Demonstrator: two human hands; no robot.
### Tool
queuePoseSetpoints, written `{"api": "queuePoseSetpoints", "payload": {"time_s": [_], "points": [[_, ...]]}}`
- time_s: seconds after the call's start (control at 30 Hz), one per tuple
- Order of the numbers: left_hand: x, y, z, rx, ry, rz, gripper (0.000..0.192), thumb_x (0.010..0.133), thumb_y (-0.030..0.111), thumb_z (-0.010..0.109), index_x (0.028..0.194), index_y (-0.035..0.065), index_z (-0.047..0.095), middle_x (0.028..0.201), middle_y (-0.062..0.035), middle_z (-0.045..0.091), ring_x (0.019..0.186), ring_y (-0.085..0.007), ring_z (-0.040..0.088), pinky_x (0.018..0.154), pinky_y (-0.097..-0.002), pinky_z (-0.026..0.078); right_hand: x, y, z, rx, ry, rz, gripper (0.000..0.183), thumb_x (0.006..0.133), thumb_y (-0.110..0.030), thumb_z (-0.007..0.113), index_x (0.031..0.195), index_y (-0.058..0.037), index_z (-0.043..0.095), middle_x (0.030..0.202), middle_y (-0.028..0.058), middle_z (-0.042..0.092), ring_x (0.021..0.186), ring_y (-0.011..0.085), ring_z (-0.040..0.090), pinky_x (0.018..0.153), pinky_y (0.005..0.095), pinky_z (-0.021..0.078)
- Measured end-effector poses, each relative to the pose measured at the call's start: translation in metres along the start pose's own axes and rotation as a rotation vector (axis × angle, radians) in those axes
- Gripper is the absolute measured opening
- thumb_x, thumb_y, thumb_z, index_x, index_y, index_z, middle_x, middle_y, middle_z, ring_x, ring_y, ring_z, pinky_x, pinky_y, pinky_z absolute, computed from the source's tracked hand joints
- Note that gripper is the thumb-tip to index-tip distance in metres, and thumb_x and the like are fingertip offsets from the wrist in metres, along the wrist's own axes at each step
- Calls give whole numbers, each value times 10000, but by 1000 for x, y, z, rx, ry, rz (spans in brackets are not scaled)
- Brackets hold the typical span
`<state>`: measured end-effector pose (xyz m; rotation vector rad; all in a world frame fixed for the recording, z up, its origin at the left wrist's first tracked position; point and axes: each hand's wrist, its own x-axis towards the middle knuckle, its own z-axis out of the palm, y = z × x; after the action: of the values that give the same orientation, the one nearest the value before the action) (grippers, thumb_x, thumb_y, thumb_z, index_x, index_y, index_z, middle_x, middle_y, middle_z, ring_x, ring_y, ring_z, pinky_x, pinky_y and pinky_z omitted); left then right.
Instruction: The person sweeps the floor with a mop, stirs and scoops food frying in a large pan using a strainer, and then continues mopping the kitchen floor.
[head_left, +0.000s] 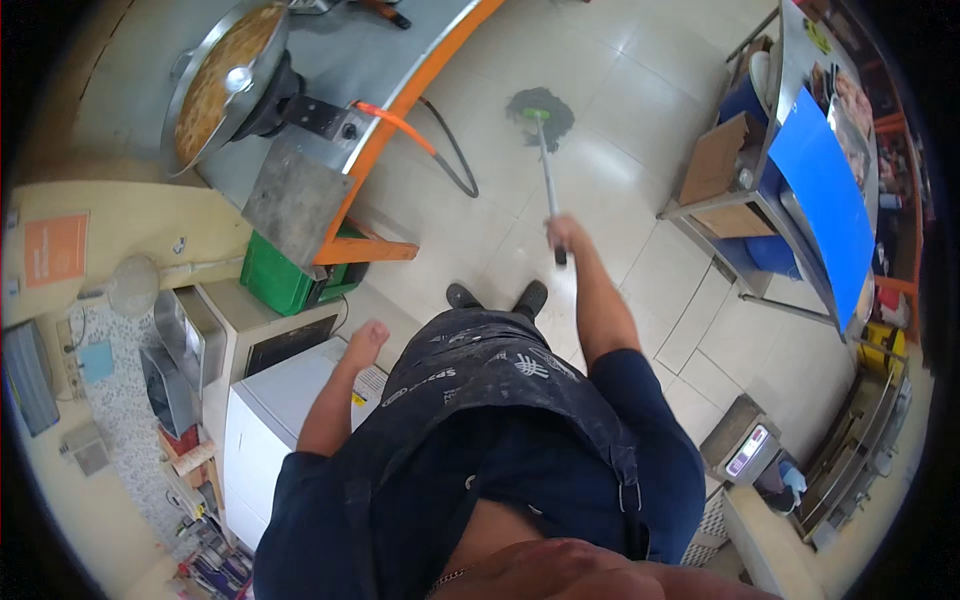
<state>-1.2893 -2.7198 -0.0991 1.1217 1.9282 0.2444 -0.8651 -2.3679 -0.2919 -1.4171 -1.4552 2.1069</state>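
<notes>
My right hand (568, 234) grips the upper end of a mop's pale metal handle (548, 176), just above its black end. The handle runs away from me to a green mop socket (535, 114), with dark grey mop strands (555, 124) spread on the tiled floor (495, 202). Away from the mop, my left hand (367, 343) is raised at my left side beside a white box-shaped cabinet or appliance (262, 420). Its fingers are curled and nothing shows in them. A dark, stained apron (480, 367) covers my front.
At left, a metal-topped table with an orange frame (427, 82) holds a burner and a large pan of brownish liquid (229, 82). A hose (457, 161) loops off its edge. Beneath stands a green crate (274, 274). A steel table with blue sheet (825, 202) is at right, near a digital scale (746, 454).
</notes>
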Motion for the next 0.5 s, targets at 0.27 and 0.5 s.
{"api": "queuePoseSetpoints", "payload": {"time_s": [0.27,0.5], "points": [[38,123,-61,-221,253,332,265,869,200,652,1066,43,571,856,-106,610,740,-222,593,695,-348,488,-60,-210,50,-146,65,-73,259,723,-73,659,953,24,591,835,108,575,687,202,581,524,337,487],[17,221,-78,-270,187,829,506,797,271,731,1228,99,530,1145,-141,543,1073,-277,526,918,-390,424,-108,-232,195,168,-12,136,636,893,-251,525,1442,-90,246,900,121,534,645,192,561,431,327,531]]}}
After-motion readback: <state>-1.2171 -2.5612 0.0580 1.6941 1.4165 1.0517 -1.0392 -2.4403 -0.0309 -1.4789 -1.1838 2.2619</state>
